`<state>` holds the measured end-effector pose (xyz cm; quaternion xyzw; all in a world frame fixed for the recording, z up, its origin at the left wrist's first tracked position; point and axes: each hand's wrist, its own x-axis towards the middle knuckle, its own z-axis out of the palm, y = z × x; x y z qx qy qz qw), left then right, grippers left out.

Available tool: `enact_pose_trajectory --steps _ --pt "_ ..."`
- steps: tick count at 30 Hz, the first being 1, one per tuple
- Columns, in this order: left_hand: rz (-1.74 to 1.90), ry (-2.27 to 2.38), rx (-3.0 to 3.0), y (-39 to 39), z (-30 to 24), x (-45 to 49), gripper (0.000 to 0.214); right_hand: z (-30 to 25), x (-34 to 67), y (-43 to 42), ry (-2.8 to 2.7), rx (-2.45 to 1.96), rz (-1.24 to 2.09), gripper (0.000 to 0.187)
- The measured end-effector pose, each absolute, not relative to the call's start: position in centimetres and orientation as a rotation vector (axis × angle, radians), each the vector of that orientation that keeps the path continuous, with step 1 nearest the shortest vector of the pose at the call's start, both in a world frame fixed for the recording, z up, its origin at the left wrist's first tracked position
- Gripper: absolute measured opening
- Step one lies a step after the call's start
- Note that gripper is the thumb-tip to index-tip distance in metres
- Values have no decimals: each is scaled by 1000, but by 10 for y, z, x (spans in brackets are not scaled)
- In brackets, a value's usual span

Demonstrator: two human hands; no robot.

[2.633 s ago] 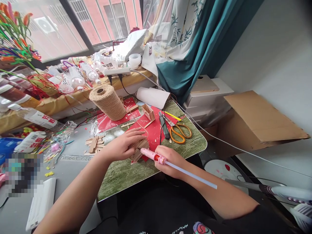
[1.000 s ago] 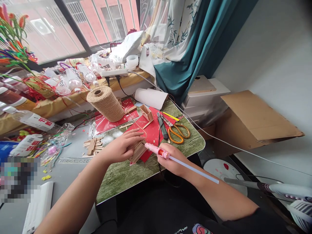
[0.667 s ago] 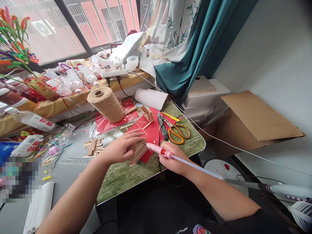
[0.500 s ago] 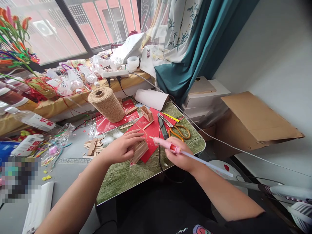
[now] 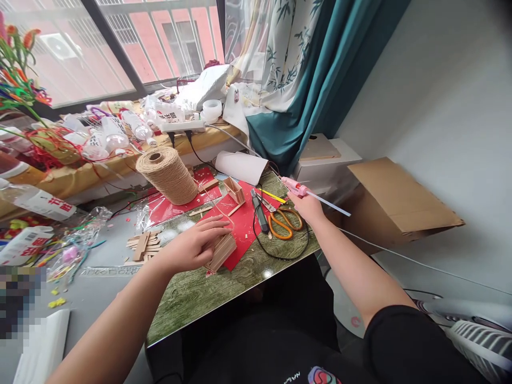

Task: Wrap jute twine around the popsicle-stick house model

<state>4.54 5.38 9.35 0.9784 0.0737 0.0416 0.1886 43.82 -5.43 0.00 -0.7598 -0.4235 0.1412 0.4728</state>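
Now the right hand (image 5: 310, 205), fingers gripping one glue gun (image 5: 295, 186), has moved beyond the scissors (image 5: 283, 222); the left hand (image 5: 196, 246), fingers spread, stays on one wooden piece (image 5: 221, 252).

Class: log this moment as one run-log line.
left hand: on stick panel | right hand: holds glue gun | scissors: on table

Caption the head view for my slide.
Left hand steadies a craft-stick panel; right hand lifts a pink glue gun.

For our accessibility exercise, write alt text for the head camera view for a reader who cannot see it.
At a cluttered craft table by a window, a person's left hand presses on a small craft-stick piece lying on red paper, while the right hand holds a pink glue gun out past the table's far edge. Orange scissors and a twine spool lie nearby.
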Motion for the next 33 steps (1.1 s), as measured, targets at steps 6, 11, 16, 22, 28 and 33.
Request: enact_pose_trajectory --steps 6,11,16,22,28,33 --pt "112 214 2752 52 96 46 71 2 433 -34 -1150 -1790 515 41" --pt "138 195 2737 52 97 46 73 -5 436 -32 -1142 -1878 441 34" --pt "151 184 2725 54 94 44 73 -16 439 -54 -1164 -1928 271 42" --pt "149 181 2716 55 92 42 67 -11 392 -111 -1167 -1792 -154 24" --pt "180 174 2702 55 93 44 68 12 310 -113 -1783 -1344 115 34" --pt "186 178 2728 53 93 45 73 15 277 -93 -1858 -1234 177 42"
